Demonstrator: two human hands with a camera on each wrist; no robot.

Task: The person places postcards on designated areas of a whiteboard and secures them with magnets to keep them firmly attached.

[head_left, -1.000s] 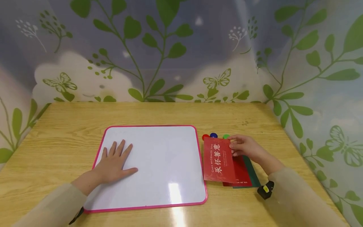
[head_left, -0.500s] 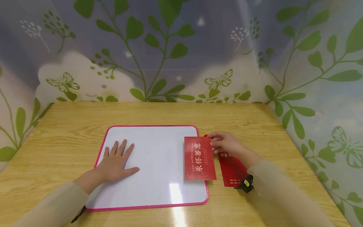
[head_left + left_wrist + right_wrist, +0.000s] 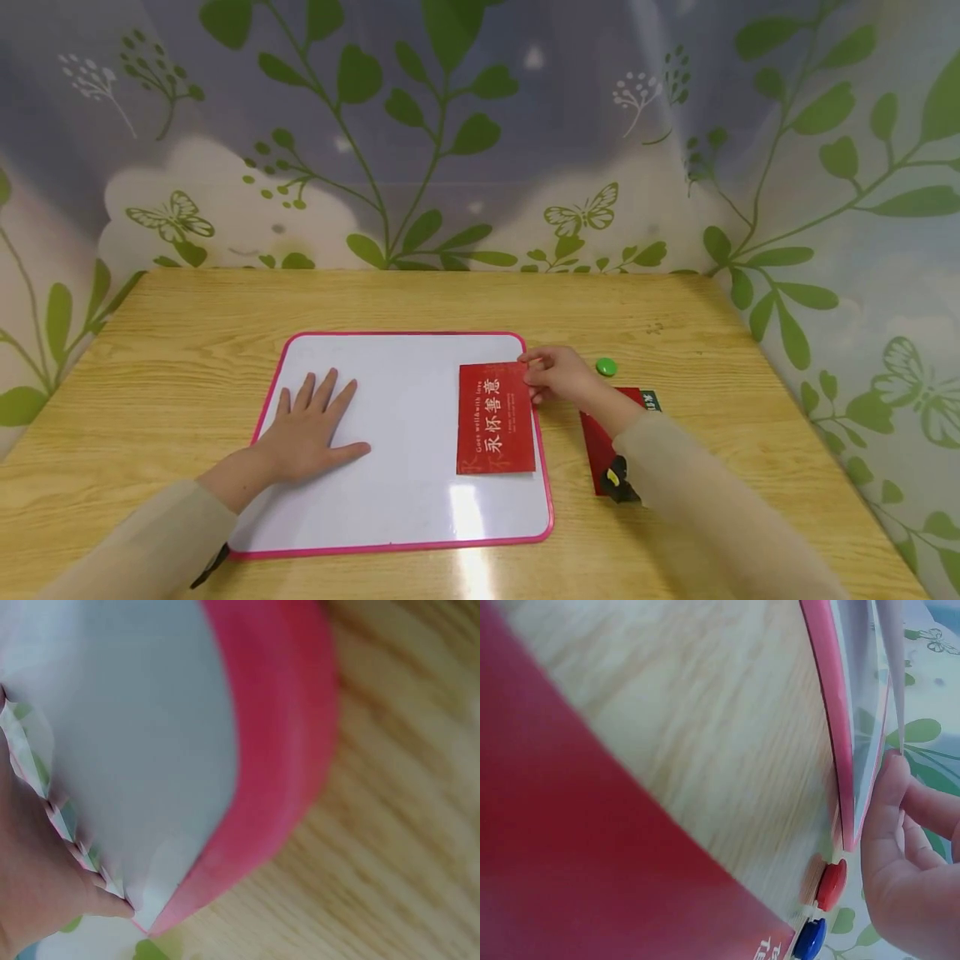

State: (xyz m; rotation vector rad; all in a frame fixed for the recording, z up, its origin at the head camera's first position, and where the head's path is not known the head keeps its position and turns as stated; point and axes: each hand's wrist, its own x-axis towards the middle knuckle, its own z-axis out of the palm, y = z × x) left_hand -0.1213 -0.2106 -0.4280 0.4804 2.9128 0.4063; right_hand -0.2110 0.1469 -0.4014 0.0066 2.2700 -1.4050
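Note:
My left hand lies flat with fingers spread on the left part of a pink-framed whiteboard. In the left wrist view part of that left hand shows beside the board's rounded pink corner. My right hand pinches the upper right edge of a red card with white Chinese lettering, over the board's right side. In the right wrist view, the thumb and fingers of the right hand hold the card's thin edge above the board.
A second red card lies right of the board, partly under the right forearm, with a dark green card beneath it. A green magnet sits behind them. Red and blue magnets rest near the board's corner. A patterned wall stands behind.
My right hand has carried the red card leftward from above the other cards to over the whiteboard's right side. The left hand stays in place on the board.

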